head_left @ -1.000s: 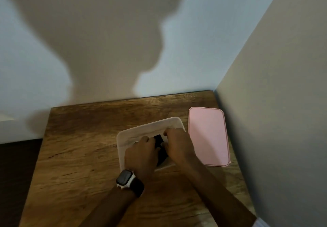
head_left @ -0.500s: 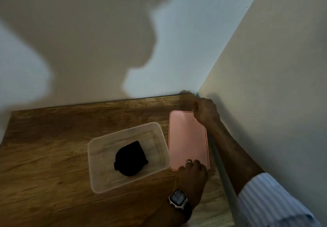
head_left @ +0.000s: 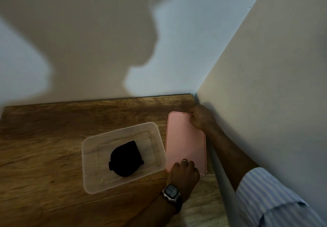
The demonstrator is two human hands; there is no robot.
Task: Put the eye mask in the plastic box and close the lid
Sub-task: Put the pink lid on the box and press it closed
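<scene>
Your folded black eye mask (head_left: 126, 159) lies inside the open clear box (head_left: 92, 173) on the table (head_left: 44, 138). Just right of it, the pink lid (head_left: 185, 142) lies flat, long axis pointing away. Your left hand (head_left: 184, 174) grips its near edge, your right hand (head_left: 200, 118) its far corner.

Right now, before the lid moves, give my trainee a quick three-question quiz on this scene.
1. True or false: the eye mask lies inside the plastic box.
2. The pink lid lies: A) on the box, B) flat on the table right of the box, C) against the wall.
3. Which hand wears the wristwatch?

Key: 1 true. 2 B. 3 The left hand, at the lid's near end; the right hand is at its far corner.
</scene>
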